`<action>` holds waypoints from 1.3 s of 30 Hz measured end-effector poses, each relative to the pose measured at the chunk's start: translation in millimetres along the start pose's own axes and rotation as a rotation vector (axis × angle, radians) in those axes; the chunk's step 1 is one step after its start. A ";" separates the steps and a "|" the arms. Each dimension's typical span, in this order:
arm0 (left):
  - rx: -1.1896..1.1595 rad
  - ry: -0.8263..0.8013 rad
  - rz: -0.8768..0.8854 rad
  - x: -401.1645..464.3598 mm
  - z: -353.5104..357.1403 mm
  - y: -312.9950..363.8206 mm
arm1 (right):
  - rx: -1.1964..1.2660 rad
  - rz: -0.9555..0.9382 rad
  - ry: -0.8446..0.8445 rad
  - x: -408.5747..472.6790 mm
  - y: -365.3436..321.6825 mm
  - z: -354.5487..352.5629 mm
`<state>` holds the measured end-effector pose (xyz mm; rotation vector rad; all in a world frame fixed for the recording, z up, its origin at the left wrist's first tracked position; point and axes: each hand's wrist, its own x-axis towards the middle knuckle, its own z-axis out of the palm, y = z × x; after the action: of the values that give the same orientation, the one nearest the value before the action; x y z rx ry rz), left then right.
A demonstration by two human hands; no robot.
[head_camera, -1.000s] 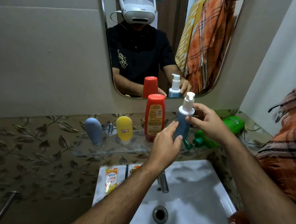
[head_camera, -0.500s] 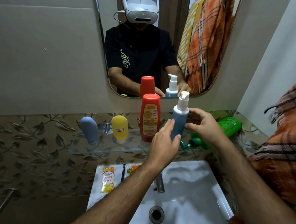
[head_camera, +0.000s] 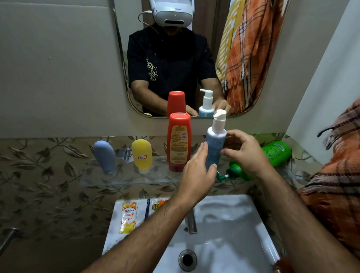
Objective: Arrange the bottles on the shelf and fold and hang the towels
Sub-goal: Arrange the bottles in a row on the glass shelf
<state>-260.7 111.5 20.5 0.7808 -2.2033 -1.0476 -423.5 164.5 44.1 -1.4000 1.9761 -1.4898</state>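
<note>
On the glass shelf (head_camera: 129,180) under the mirror, from the left, a grey-blue tube (head_camera: 104,156) and a yellow tube (head_camera: 141,158) stand cap-down, then a red bottle (head_camera: 178,141) upright, and just beside it the blue pump bottle (head_camera: 215,146) being set in line. To do this step well, the base should probably settle flat on the glass near the red bottle without knocking it, and the grip should ease off only once it stands steady. The left hand (head_camera: 197,176) has nearly straight fingers laid against the bottle's left side and lower front, steadying it. The right hand (head_camera: 245,153) curls thumb and fingers round its right side. Further right a green pump bottle (head_camera: 275,152) lies on its side, not yet stood up, and an orange plaid towel (head_camera: 347,173) hangs at the edge.
</note>
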 end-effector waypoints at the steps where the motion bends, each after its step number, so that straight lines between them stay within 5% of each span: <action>1: -0.003 0.000 0.002 0.1 0.0 -0.2 | -0.012 0.002 0.001 -0.3 -0.6 -0.1; 9: 0.010 0.178 0.067 -20.7 4.6 -6.3 | -0.446 -0.065 0.138 -16.5 -6.1 -21.8; 15: -0.114 0.137 -0.154 -23.2 13.3 -11.8 | -0.902 0.070 -0.220 -38.0 20.4 -41.1; 19: -0.243 0.070 -0.276 -20.6 21.3 -7.6 | -1.003 0.067 -0.189 -47.8 46.5 -38.6; 23: -0.387 0.029 -0.350 -17.9 28.1 -11.0 | -0.936 -0.084 -0.026 -53.9 59.8 -36.0; 29: -0.771 0.069 -0.341 -16.7 24.8 2.6 | -0.694 -0.205 -0.080 -54.6 57.1 -56.9; 34: -0.788 -0.031 -0.219 -11.1 26.8 23.4 | -0.486 -0.192 -0.152 -53.5 13.7 -79.6; 39: -0.564 -0.082 -0.065 1.2 39.3 29.6 | -0.159 -0.137 -0.083 -40.5 6.5 -96.2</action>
<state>-296.7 144.9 24.1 0.5583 -1.8065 -1.6541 -475.4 252.4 66.7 -1.6659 2.0217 -1.3297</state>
